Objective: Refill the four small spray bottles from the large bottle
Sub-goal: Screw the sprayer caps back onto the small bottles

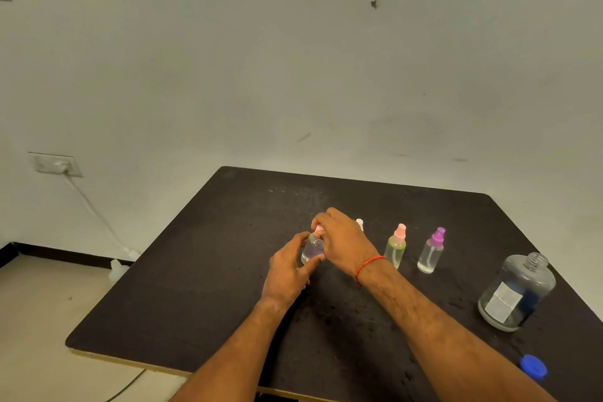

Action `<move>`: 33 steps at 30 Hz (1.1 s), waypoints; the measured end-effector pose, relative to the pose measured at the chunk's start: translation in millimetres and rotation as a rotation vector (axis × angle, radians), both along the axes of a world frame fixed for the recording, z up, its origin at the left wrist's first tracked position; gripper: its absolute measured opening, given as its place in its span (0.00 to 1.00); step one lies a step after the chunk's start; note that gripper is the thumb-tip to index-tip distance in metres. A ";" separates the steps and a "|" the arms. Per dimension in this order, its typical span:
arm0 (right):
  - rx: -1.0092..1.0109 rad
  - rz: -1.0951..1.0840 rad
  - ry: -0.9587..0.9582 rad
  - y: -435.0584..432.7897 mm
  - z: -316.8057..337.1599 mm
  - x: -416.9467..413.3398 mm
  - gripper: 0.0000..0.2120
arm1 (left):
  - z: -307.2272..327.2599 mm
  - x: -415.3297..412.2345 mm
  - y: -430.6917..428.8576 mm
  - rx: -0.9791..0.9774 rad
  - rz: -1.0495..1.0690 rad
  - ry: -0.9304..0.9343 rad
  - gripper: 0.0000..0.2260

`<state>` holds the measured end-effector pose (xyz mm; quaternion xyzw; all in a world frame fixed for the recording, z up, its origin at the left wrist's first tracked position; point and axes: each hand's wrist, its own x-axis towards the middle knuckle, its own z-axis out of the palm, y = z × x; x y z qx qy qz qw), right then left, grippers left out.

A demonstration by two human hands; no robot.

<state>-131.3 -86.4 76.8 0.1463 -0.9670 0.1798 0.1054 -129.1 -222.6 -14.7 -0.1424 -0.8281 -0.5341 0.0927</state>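
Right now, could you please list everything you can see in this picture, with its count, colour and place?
table: one, dark, lower right of view
held spray bottle: one, clear with pink top, mid-table
white-topped bottle: one, only its white top showing, mid-table
green spray bottle: one, pale green, pink top, right of the held bottle
purple-topped spray bottle: one, clear, right of the green one
large bottle: one, clear glass, labelled, uncapped, table's right edge
blue cap: one, table's front right
wall socket: one, white, left wall, cable plugged in
left grip: one bare hand, holds the held bottle's body
right grip: one bare hand, red wrist thread, grips that bottle's top
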 end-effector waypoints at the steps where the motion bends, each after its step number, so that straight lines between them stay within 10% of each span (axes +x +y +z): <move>1: 0.008 -0.001 -0.002 -0.4 0.1 -0.1 0.16 | -0.4 -0.1 0.1 -0.003 0.000 0.002 0.19; 14: 0.306 0.207 0.092 -2.8 3.5 -5.0 0.17 | -6.9 -4.5 -0.1 -0.071 -0.044 0.042 0.26; 33: 0.078 -0.293 0.073 -42.0 -15.0 4.0 0.14 | -12.5 -8.7 -2.2 -0.104 0.067 -0.006 0.14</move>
